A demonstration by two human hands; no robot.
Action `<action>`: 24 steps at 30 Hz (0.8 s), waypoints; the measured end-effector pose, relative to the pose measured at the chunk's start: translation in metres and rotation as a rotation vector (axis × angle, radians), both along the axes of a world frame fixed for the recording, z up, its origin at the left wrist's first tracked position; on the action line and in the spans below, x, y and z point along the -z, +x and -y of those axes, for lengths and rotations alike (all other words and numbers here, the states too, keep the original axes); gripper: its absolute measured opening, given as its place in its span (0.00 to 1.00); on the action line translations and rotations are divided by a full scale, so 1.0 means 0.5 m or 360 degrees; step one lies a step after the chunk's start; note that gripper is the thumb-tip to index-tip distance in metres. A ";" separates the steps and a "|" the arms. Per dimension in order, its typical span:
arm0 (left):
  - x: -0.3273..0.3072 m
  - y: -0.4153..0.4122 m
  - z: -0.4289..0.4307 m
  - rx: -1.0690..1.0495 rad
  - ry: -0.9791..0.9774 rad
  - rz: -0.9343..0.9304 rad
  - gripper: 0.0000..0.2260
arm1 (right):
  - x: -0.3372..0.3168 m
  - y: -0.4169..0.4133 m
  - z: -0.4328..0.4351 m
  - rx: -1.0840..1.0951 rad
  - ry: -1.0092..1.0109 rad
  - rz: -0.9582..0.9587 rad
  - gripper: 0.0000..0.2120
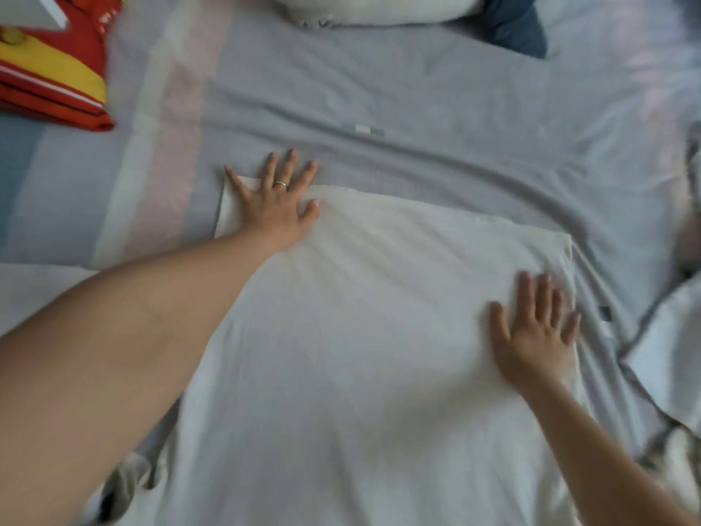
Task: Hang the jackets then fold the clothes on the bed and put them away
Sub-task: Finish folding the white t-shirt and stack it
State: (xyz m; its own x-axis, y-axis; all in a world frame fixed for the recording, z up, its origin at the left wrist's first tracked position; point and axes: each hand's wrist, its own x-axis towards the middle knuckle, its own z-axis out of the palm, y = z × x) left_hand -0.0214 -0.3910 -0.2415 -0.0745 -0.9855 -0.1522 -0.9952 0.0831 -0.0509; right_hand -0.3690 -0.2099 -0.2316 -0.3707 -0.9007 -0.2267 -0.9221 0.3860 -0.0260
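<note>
A white garment (364, 317) lies spread flat on top of a larger grey garment (398, 108) on the bed. My left hand (275, 199) presses flat on the white garment's far left corner, fingers spread, a ring on one finger. Near the white garment's right edge my right hand (535, 328) lies flat with straight fingers. Neither hand holds anything.
A folded red, yellow and white garment (53, 70) sits at the far left of the bed. A white pillow (375, 7) and a dark blue cloth (512, 26) lie at the head. More pale crumpled fabric (667, 354) bunches at the right edge.
</note>
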 end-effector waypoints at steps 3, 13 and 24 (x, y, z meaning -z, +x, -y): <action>-0.041 -0.038 -0.063 -0.0091 -0.0013 -0.0050 0.27 | -0.024 -0.086 0.048 0.0141 0.0134 0.0011 0.35; 0.005 -0.137 -0.707 0.0778 -0.0042 -0.0362 0.30 | -0.033 -0.026 -0.400 -0.0666 0.0080 0.0199 0.31; -0.047 -0.161 -0.888 0.0563 0.0311 -0.0380 0.34 | -0.107 -0.043 -0.605 0.0672 -0.0469 0.0191 0.32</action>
State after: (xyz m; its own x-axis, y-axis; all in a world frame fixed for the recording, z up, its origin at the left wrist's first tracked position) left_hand -0.1017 0.0529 -0.2182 -0.4565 -0.8477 -0.2701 -0.8859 0.4048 0.2266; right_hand -0.3906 0.0926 -0.1780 -0.7021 -0.7104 -0.0496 -0.6718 0.6838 -0.2849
